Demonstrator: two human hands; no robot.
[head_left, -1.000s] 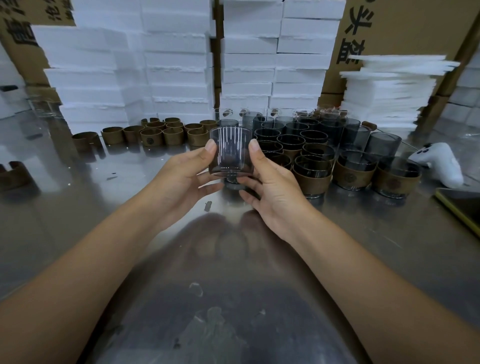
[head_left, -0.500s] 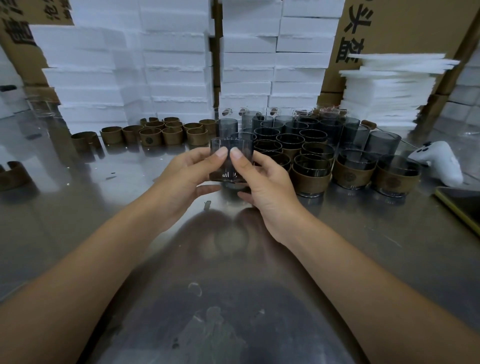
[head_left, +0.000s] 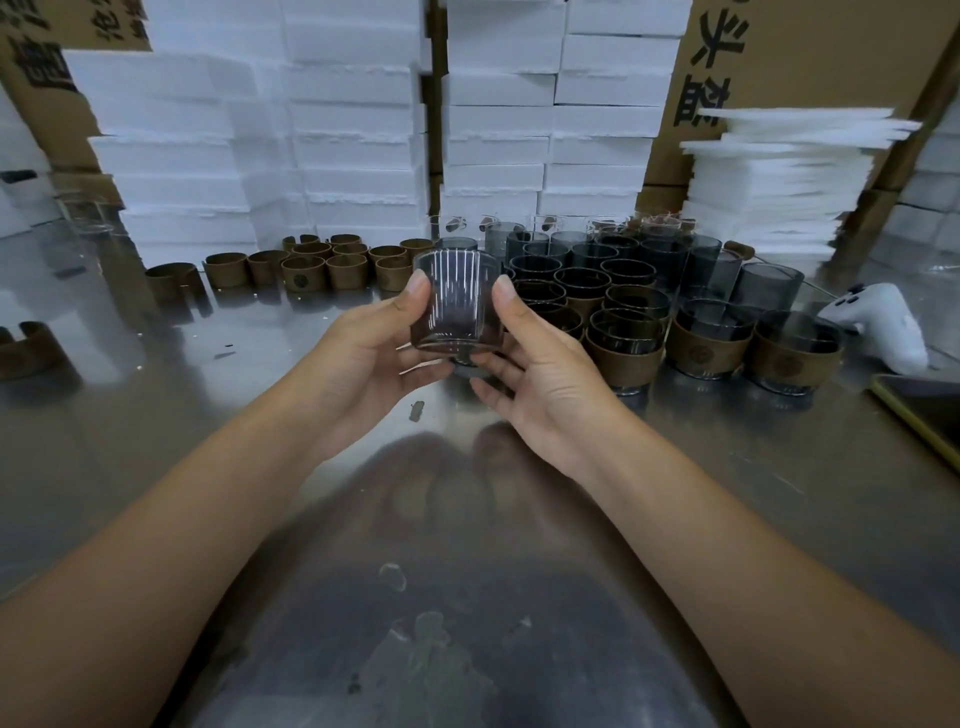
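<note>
- Both hands are up over the steel table (head_left: 218, 426), and between them is one smoky ribbed glass (head_left: 456, 306), bare, with no band on it.
- The left hand (head_left: 371, 353) grips the glass from its left side: thumb pressed on the wall near the rim, fingers curled in under the base.
- The right hand (head_left: 543, 374) mirrors it from the right, with its thumb on the opposite wall and its fingers tucked below and behind the bottom.
- So the glass is clamped from both sides, rim up, lifted clear of the tabletop, just in front of the crowd of dark glasses (head_left: 597, 273).
- Just right of the hands, the front row of that crowd wears brown bands (head_left: 709, 351) around the lower half.
- To the left, near the back edge, loose brown bands (head_left: 311, 267) stand in a row, well apart from the held glass.
- Far right, a white game controller (head_left: 878, 322) lies on the table beside the banded glasses.
- Behind everything, white foam blocks (head_left: 337, 130) are stacked high, with thinner foam sheets (head_left: 769, 182) piled at the right and a cardboard box (head_left: 831, 52) behind them.
</note>
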